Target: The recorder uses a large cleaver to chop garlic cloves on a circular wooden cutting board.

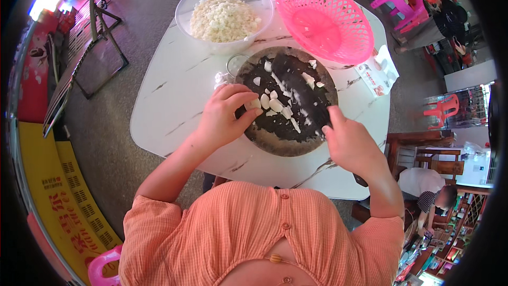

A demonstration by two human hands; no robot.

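Observation:
My left hand (227,111) pinches a pale white piece (253,104), which looks like a peeled garlic clove, at the left side of a round chopping board (286,147). Gripped in my right hand (352,140) is a cleaver (302,77). Its dark, wide blade lies over the board's right part, with white bits stuck to it, and is hard to tell from the dark board surface. Several white pieces (275,105), some whole and some crushed, lie between my hands. A metal ring (230,65) stands out from the board's left edge.
Behind the board, a clear plastic bowl (182,18) holds a heap of finely chopped white stuff. A pink basket (346,26) stands at the far right, beside a white tissue pack (377,74). The white marbled table (159,106) has chairs around it. Another person (423,185) sits at right.

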